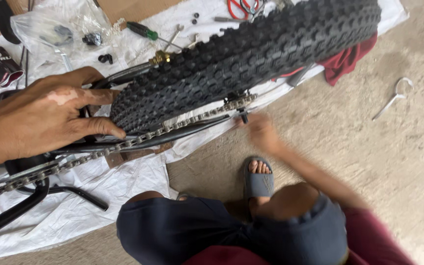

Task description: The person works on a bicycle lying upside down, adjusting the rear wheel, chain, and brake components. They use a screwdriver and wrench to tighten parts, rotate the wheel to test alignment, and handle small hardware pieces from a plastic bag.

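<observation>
A bicycle wheel with a knobby black tyre lies across a white sheet. A bicycle chain runs under it along a black frame tube. My left hand wraps over the frame just left of the tyre, thumb resting near the chain. My right hand is blurred, right of a small black part at the chain's right end; its grip is unclear. My knees and a sandalled foot are below.
On the sheet behind the wheel lie a green-handled screwdriver, red-handled pliers, small bolts, a plastic bag and a black packet. A dark red cloth sits under the tyre's right end. A metal wrench lies on the concrete floor.
</observation>
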`<state>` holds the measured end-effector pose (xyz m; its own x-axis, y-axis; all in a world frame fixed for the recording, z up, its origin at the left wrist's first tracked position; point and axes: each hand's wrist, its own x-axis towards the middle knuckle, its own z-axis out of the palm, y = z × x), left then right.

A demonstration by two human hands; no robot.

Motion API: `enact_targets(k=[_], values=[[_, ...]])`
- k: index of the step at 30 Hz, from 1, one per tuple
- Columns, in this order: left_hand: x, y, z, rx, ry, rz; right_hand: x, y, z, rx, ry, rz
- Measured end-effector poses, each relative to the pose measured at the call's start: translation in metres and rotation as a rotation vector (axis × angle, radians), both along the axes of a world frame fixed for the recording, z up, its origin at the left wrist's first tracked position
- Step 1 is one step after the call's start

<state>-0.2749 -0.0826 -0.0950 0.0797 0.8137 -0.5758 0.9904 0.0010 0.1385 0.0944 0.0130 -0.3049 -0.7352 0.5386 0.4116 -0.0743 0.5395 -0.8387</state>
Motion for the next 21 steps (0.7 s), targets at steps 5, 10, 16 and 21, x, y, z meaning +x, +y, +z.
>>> enact_targets(k=[5,10,16,21], values=[[0.007,0.000,0.009,-0.134,0.149,0.025,-0.005,-0.047,-0.075,-0.446,0.046,0.098],[0.012,0.004,0.012,-0.113,0.094,0.058,0.069,0.021,-0.005,0.417,-0.225,-0.092],[0.009,0.004,0.006,0.094,-0.038,-0.029,0.078,0.067,0.100,0.976,-0.509,-0.075],[0.007,0.004,0.007,0.089,-0.013,-0.048,0.081,0.074,0.096,0.974,-0.445,-0.058]])
